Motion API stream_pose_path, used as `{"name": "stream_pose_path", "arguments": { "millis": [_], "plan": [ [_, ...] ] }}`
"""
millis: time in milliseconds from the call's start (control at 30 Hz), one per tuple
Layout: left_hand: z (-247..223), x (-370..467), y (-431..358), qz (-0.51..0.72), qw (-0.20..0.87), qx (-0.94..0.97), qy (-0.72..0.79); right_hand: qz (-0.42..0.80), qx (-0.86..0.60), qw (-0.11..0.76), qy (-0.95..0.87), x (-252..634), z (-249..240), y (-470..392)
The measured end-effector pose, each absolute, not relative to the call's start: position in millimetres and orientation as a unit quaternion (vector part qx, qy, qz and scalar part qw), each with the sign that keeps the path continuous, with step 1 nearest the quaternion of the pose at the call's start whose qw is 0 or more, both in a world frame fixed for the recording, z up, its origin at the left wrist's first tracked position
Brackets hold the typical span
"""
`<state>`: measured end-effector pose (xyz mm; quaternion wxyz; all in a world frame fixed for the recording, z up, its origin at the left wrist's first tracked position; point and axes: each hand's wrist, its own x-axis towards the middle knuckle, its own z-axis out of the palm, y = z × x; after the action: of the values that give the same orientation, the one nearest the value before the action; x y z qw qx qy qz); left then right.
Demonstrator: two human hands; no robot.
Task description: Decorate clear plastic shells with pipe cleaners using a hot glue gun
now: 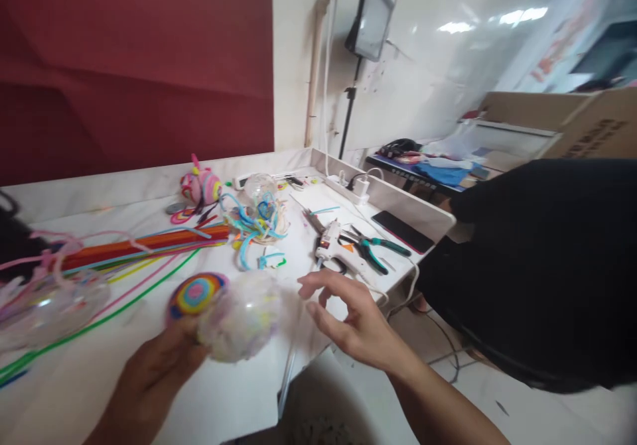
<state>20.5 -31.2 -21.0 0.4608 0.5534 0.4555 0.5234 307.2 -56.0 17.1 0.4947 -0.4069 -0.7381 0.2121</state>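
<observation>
My left hand [156, 372] grips a round, translucent ball [243, 316] by its left side. The ball is blurred, with whitish and pale yellow patches on it. Just behind it shows a disc of coloured rings [196, 296]; whether it touches the ball or my fingers I cannot tell. To the right of the ball, my right hand [351, 316] hovers with thumb and fingers apart and nothing visible between them. Beyond that hand lies a white glue gun [338, 246] on the table, with green-handled pliers [373, 247] beside it.
Bundled red and orange pipe cleaners [164, 243] lie at the left, near a clear plastic shell [64, 306]. Blue curled pieces [253, 223] and a pink striped figure [200, 185] stand farther back. A black phone [403, 231] rests near the right edge. A person in black [537, 272] is close on the right.
</observation>
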Motion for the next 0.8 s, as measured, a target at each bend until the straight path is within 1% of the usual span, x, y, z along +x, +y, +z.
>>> {"name": "stream_pose_path", "arguments": {
  "millis": [67,133,167,233,300,367,433,500,567,667,800],
  "plan": [
    [-18,28,-40,0.513,0.334,0.662,0.432,0.251,-0.379,0.484,-0.748,297,14,-62],
    [-13,32,-46,0.502,0.280,0.701,0.422,0.246,-0.375,0.459,-0.767,291,13,-66],
    [-11,33,-47,0.503,0.282,0.701,0.420,0.227,-0.377,0.444,-0.780,289,13,-66],
    [-7,33,-47,0.461,0.312,0.737,0.384,0.185,-0.370,0.418,-0.809,288,15,-63],
    [-4,32,-45,0.413,0.346,0.761,0.361,0.192,-0.349,0.408,-0.822,286,16,-57],
    [0,31,-43,0.393,0.367,0.761,0.363,0.264,-0.339,0.427,-0.795,283,16,-51],
    [3,33,-41,0.401,0.396,0.736,0.374,0.370,-0.348,0.458,-0.730,278,15,-47],
    [6,36,-40,0.409,0.464,0.689,0.378,0.466,-0.351,0.479,-0.656,272,13,-43],
    [9,39,-38,0.406,0.538,0.635,0.378,0.534,-0.344,0.487,-0.599,267,11,-40],
    [14,42,-37,0.402,0.595,0.591,0.367,0.592,-0.337,0.495,-0.539,261,8,-38],
    [16,42,-36,0.407,0.618,0.572,0.354,0.634,-0.328,0.504,-0.486,258,4,-35]
  ]
}}
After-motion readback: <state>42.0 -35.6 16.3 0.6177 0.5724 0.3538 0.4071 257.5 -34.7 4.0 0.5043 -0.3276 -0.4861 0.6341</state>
